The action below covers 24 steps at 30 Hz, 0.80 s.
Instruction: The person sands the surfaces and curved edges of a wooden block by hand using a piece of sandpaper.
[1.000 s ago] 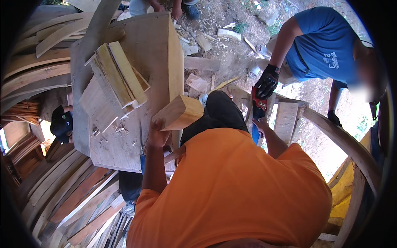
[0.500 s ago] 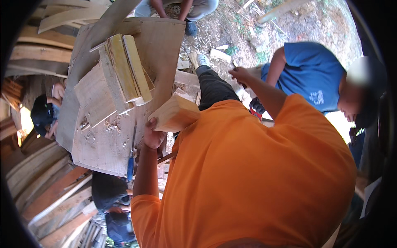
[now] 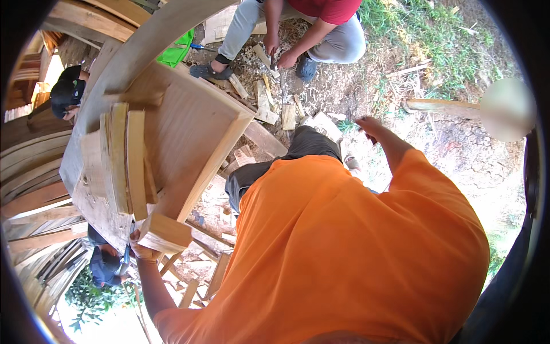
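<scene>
My left hand point(image 3: 144, 250) grips a thick, pale wooden block point(image 3: 166, 234) beside the near corner of a broad wooden work surface point(image 3: 189, 123). Close to that hand, a blue-handled tool with a thin blade point(image 3: 126, 257) lies at the surface's edge; its kind is unclear. Several sawn wood strips point(image 3: 136, 163) are stacked on a board there. My right hand point(image 3: 370, 129) is out to the right over the ground, fingers curled. Whatever it holds, if anything, I cannot make out.
A crouching person in a red shirt point(image 3: 342, 11) works with a tool among wood scraps point(image 3: 264, 109) ahead. Two people in dark caps point(image 3: 67, 94) are at the left, by stacked curved timbers point(image 3: 34, 155). Offcuts point(image 3: 189, 292) litter the ground below the work surface.
My view has turned toward the right. My left hand and the block now appear farther left and lower. The person in blue is out of view; the crouching person shows more fully.
</scene>
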Each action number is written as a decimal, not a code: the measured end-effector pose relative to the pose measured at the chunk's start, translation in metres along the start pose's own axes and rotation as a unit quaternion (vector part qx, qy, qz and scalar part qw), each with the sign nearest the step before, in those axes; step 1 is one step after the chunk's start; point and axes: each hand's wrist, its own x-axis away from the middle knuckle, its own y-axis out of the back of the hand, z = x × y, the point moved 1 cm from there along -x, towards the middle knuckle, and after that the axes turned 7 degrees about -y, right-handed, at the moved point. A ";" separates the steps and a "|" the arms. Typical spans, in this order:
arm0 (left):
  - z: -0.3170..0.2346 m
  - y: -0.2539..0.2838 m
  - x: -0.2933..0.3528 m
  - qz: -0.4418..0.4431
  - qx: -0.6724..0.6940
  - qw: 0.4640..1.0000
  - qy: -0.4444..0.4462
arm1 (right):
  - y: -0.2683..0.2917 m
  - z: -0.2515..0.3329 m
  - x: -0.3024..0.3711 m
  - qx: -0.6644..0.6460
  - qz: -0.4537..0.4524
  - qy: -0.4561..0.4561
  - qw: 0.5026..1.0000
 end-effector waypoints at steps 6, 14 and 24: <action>0.016 0.027 0.029 -0.228 -0.115 0.966 -0.043 | 0.061 -0.123 -0.018 0.003 0.121 -0.138 0.983; 0.021 -0.069 0.016 -0.228 -0.043 0.973 -0.024 | 0.127 -0.148 -0.034 -0.090 0.172 -0.216 0.957; 0.060 -0.103 0.026 -0.387 -0.036 0.910 -0.145 | 0.247 -0.158 -0.073 -0.089 0.122 -0.226 0.962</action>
